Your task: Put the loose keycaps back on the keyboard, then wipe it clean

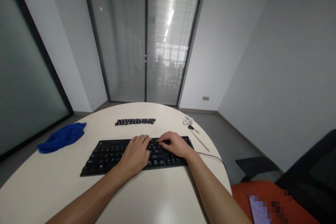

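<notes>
Your left hand [137, 152] lies across the middle of the black keyboard [105, 154], fingers outstretched and close together, gripping nothing visible. Your right hand [174, 143] bends over the keys beside it, thumb and fingertips close; whether they pinch something, I cannot tell. The keyboard sits on the pale table [157, 196], with loose keycaps [135, 121] beyond and a blue cloth [64, 137] leftward.

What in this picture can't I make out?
In the head view:
Part of the keyboard: covered by the left hand.
Whether the right fingers hold anything: too small, dark.
Lettering on the loose keycaps: too small.
Far end of the cable: lost past the table.
Lilac item on the orange chair: pixelated, cut off below.
</notes>
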A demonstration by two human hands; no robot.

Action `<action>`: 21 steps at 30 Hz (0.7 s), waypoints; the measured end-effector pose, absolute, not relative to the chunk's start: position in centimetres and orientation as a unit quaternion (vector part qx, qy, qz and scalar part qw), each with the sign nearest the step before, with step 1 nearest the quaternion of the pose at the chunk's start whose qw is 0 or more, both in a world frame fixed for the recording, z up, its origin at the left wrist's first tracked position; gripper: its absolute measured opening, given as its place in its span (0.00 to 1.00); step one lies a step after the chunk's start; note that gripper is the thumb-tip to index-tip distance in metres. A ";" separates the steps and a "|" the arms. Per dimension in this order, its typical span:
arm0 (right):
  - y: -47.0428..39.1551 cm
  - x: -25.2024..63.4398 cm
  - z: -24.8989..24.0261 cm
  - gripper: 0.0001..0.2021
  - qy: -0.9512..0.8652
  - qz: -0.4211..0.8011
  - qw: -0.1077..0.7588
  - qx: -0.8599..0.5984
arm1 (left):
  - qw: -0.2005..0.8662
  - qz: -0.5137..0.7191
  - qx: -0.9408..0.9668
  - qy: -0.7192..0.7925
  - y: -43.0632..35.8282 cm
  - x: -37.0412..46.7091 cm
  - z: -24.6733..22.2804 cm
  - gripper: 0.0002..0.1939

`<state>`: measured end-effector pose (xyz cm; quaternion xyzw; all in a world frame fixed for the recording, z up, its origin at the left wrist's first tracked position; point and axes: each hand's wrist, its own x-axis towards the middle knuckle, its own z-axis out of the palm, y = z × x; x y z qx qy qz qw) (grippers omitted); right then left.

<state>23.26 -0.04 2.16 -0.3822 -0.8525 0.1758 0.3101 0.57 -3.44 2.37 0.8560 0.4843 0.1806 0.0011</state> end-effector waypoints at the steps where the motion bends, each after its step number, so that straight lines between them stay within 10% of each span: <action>1: 0.0 23.3 2.2 0.08 -0.853 0.178 0.309 -0.381 | 0.013 0.185 0.866 0.464 -3.3 0.5 2.2 0.26; 21: -0.4 23.3 3.1 0.08 -0.822 0.212 0.314 -0.425 | 0.067 0.219 0.885 0.406 -3.4 0.3 1.5 0.25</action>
